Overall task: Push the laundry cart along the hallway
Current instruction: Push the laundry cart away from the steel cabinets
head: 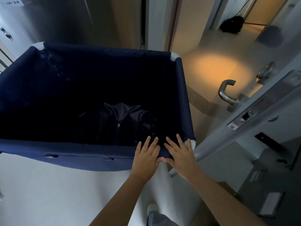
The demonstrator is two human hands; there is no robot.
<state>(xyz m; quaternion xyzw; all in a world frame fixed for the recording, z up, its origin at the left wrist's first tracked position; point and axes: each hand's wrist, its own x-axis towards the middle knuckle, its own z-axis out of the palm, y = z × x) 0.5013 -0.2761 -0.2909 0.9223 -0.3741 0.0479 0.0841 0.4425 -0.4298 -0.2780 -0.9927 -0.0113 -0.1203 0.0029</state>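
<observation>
1 wide-angle camera on the person's head looked forward and down, close over the laundry cart (pixel 81 154), which filled the frame from 9 to 12 o'clock. The left hand (pixel 146 156) and right hand (pixel 181 156) lay near 5 o'clock; a door (pixel 276 101) sat at 3 o'clock.

Pale floor (pixel 40 185), open grey door (pixel 260 111)
</observation>
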